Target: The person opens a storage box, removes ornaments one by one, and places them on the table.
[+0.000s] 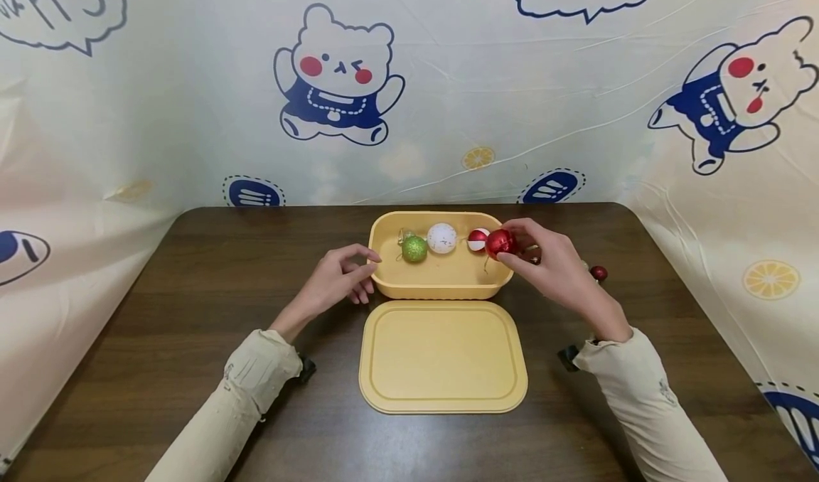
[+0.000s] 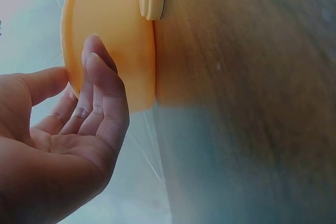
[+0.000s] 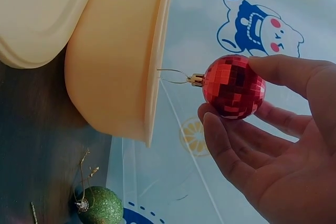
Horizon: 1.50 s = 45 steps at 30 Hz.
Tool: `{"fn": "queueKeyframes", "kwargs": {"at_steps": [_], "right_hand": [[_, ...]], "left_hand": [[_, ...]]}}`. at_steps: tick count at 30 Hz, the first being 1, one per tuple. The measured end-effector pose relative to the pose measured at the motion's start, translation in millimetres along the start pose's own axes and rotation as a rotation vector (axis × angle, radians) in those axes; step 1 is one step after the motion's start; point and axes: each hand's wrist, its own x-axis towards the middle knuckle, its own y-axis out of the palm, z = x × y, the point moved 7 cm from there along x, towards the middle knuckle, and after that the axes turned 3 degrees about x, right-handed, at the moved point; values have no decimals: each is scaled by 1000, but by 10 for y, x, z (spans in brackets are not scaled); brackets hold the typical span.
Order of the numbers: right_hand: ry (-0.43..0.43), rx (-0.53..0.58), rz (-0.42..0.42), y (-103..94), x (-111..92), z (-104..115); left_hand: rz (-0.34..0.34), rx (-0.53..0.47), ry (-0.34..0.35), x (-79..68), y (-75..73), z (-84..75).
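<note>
My right hand pinches a shiny red Christmas bauble between thumb and fingertips, over the right end of a yellow plastic box. The bauble has mirror-like facets, and its gold cap and string loop point toward the box rim. My left hand is at the box's left end, fingertips at the rim and loosely bent fingers beside the outer wall. Inside the box lie a green glitter bauble, a white speckled bauble and a red-and-white bauble.
A flat yellow lid lies on the dark wooden table, in front of the box. Right of the box are a small dark red bauble and a green glitter bauble. A printed curtain hangs behind the table.
</note>
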Motion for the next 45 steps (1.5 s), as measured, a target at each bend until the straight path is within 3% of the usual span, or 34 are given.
{"fn": "queueKeyframes", "kwargs": {"at_steps": [14, 34, 45], "right_hand": [[27, -16, -14, -153, -136, -54], [94, -71, -133, -513, -333, -192], [131, -86, -145, -650, -435, -321]], "left_hand": [[-4, -2, -8, 5, -8, -6], [-3, -11, -9, 11, -10, 9], [5, -15, 8, -2, -7, 0]]}}
